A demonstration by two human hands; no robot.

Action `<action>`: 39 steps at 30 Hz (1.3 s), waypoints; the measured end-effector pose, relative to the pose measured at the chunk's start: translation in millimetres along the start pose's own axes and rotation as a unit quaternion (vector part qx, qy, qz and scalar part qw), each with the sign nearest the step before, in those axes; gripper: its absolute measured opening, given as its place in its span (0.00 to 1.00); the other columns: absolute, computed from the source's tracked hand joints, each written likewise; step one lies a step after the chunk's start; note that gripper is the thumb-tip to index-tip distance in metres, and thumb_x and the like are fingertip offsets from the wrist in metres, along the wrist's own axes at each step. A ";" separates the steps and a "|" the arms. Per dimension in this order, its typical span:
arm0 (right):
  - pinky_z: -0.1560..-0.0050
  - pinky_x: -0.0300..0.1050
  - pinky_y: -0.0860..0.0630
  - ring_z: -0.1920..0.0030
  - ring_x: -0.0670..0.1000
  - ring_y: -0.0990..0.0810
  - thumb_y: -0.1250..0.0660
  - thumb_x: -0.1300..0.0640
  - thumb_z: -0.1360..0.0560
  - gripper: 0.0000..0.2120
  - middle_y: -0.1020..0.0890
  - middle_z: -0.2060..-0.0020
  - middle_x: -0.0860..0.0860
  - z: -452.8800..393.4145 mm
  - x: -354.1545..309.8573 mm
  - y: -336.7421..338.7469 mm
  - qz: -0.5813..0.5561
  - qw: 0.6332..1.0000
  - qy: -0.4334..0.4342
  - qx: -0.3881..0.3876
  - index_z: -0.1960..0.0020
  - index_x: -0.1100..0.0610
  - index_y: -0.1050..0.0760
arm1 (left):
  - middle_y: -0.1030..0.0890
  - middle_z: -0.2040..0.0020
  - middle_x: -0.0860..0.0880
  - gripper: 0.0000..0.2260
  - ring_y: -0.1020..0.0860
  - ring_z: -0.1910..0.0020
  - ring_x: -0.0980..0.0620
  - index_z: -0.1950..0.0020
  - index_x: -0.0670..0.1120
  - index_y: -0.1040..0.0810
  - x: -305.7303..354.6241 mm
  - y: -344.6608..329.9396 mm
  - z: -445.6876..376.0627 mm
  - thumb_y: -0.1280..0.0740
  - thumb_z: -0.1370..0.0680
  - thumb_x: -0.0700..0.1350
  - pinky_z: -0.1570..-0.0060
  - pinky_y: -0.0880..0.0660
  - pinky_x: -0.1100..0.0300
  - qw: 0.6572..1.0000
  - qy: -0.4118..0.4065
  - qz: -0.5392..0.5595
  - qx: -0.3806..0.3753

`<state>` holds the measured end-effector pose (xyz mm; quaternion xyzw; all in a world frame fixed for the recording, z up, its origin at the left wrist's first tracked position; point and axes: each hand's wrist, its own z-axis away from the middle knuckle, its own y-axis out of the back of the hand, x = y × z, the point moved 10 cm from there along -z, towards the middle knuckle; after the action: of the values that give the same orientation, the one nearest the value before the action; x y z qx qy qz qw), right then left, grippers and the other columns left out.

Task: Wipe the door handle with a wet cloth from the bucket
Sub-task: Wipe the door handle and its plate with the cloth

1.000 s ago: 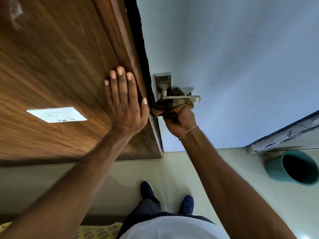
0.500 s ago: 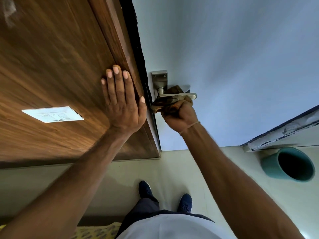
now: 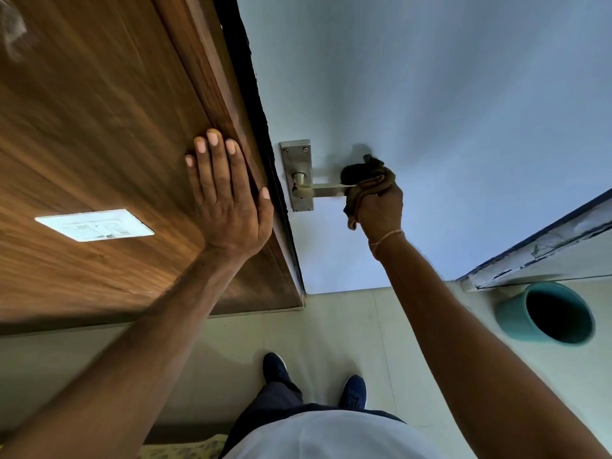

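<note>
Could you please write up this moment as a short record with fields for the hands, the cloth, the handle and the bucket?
left hand: flat, fingers straight, pressed on the wooden panel
right hand: grips the brown cloth
cloth position: wrapped over the free end of the door handle
handle: metal lever on a plate, on the pale blue door; lever near the plate is bare
bucket: teal, on the floor to the right, inside dark

Left hand (image 3: 228, 207) flat, fingers (image 3: 212, 167) straight; right hand (image 3: 381, 210) curled, both arms outstretched.
</note>
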<state>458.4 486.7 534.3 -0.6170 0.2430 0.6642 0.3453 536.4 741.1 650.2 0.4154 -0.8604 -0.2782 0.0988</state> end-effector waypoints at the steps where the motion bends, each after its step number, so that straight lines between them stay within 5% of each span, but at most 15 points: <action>1: 0.66 0.52 0.18 0.64 0.59 0.18 0.45 0.76 0.24 0.26 0.15 0.58 0.59 -0.1 10.6 -2.7 -0.064 0.997 -0.044 -0.016 0.43 0.50 0.20 | 0.35 0.20 0.28 0.35 0.42 0.19 0.30 0.17 0.32 0.43 0.1 0.5 -0.2 0.36 0.19 0.48 0.16 0.48 0.36 1.000 0.001 0.000 0.001; 3: 0.55 0.57 0.18 0.54 0.64 0.18 0.46 0.74 0.22 0.22 0.17 0.55 0.62 7.1 35.8 -11.5 -0.215 0.959 -0.177 -0.055 0.42 0.56 0.20 | 0.35 0.20 0.28 0.35 0.42 0.18 0.30 0.17 0.32 0.43 0.3 1.4 -0.1 0.36 0.19 0.48 0.16 0.47 0.36 1.000 0.001 0.002 0.003; 5: 0.50 0.59 0.19 0.52 0.64 0.18 0.47 0.74 0.22 0.23 0.16 0.55 0.60 10.9 39.1 -11.8 -0.249 0.939 -0.227 -0.068 0.41 0.56 0.19 | 0.36 0.20 0.29 0.36 0.42 0.18 0.30 0.16 0.32 0.44 0.5 1.3 0.8 0.36 0.19 0.48 0.16 0.47 0.36 1.000 -0.002 0.004 0.000; 7: 0.59 0.57 0.19 0.61 0.64 0.16 0.48 0.75 0.25 0.25 0.14 0.59 0.59 1.6 14.8 -2.4 -0.125 0.981 -0.132 -0.062 0.44 0.56 0.18 | 0.36 0.19 0.29 0.35 0.42 0.18 0.30 0.16 0.33 0.44 -0.5 1.8 1.0 0.37 0.18 0.48 0.16 0.47 0.37 1.000 -0.002 0.004 -0.002; 9: 0.60 0.54 0.17 0.59 0.60 0.13 0.42 0.68 0.23 0.21 0.11 0.55 0.50 -5.4 -30.6 -0.9 0.123 0.990 0.038 -0.049 0.44 0.49 0.16 | 0.36 0.19 0.28 0.35 0.42 0.18 0.30 0.17 0.32 0.44 -0.5 2.5 1.1 0.37 0.18 0.48 0.16 0.47 0.36 1.000 -0.002 0.008 -0.006; 12: 0.51 0.51 0.22 0.48 0.61 0.17 0.39 0.51 0.19 0.11 0.13 0.49 0.50 0.8 -66.5 -29.9 0.500 0.843 0.189 -0.063 0.46 0.51 0.19 | 0.36 0.19 0.28 0.34 0.41 0.18 0.30 0.17 0.32 0.43 0.7 2.9 0.5 0.38 0.18 0.48 0.16 0.46 0.35 1.000 0.004 0.006 -0.005; 14: 0.51 0.52 0.30 0.48 0.65 0.20 0.38 0.52 0.21 0.11 0.15 0.51 0.57 11.0 -72.1 -51.5 0.582 0.769 0.251 -0.080 0.48 0.57 0.22 | 0.37 0.19 0.28 0.34 0.41 0.18 0.30 0.17 0.32 0.43 1.2 2.5 0.7 0.38 0.18 0.48 0.16 0.46 0.35 1.000 0.008 0.006 -0.008; 17: 0.48 0.54 0.29 0.49 0.65 0.21 0.42 0.50 0.25 0.16 0.16 0.52 0.57 23.9 -74.6 -67.0 0.579 0.742 0.315 -0.118 0.46 0.59 0.22 | 0.36 0.19 0.28 0.35 0.42 0.18 0.30 0.17 0.32 0.44 1.7 2.6 0.8 0.38 0.18 0.48 0.16 0.46 0.35 1.000 0.007 0.007 -0.007; 25: 0.54 0.50 0.32 0.53 0.64 0.19 0.54 0.36 0.25 0.28 0.15 0.50 0.59 25.6 -70.9 -107.7 0.594 0.710 0.305 -0.226 0.48 0.57 0.28 | 0.35 0.20 0.28 0.33 0.41 0.18 0.30 0.17 0.32 0.43 2.1 1.9 0.1 0.39 0.17 0.49 0.16 0.46 0.36 1.000 0.016 0.009 0.001; 29: 0.55 0.50 0.23 0.54 0.62 0.18 0.38 0.38 0.20 0.23 0.14 0.50 0.58 10.3 -65.9 -104.2 0.583 0.737 0.246 -0.236 0.40 0.57 0.23 | 0.36 0.19 0.29 0.34 0.41 0.18 0.30 0.16 0.33 0.44 0.7 0.4 0.9 0.38 0.17 0.49 0.16 0.46 0.36 1.000 0.012 0.009 -0.004; 33: 0.60 0.48 0.24 0.59 0.64 0.17 0.35 0.42 0.25 0.19 0.14 0.59 0.57 26.5 -80.8 -102.1 0.519 0.762 0.344 -0.180 0.47 0.57 0.21 | 0.36 0.20 0.28 0.35 0.41 0.18 0.30 0.16 0.33 0.45 1.5 0.3 1.6 0.37 0.17 0.49 0.16 0.46 0.35 1.000 0.010 0.014 -0.001; 35: 0.59 0.48 0.28 0.61 0.64 0.18 0.32 0.51 0.27 0.12 0.14 0.61 0.56 46.9 -81.2 -103.0 0.519 0.730 0.422 -0.139 0.50 0.58 0.19 | 0.35 0.20 0.28 0.35 0.42 0.18 0.30 0.16 0.33 0.45 1.5 -1.1 1.8 0.37 0.17 0.49 0.16 0.47 0.36 1.000 0.011 0.014 -0.001; 39: 0.47 0.54 0.22 0.51 0.61 0.15 0.30 0.55 0.23 0.12 0.12 0.50 0.54 68.8 -67.7 -102.9 0.535 0.677 0.494 -0.109 0.41 0.57 0.16 | 0.35 0.20 0.28 0.35 0.41 0.18 0.30 0.16 0.33 0.45 0.1 -2.5 1.9 0.36 0.17 0.49 0.16 0.46 0.35 1.000 0.011 0.013 -0.005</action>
<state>491.7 593.7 620.1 -0.6535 0.5922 0.3561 -0.3090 537.2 740.5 647.2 0.4071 -0.8632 -0.2761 0.1138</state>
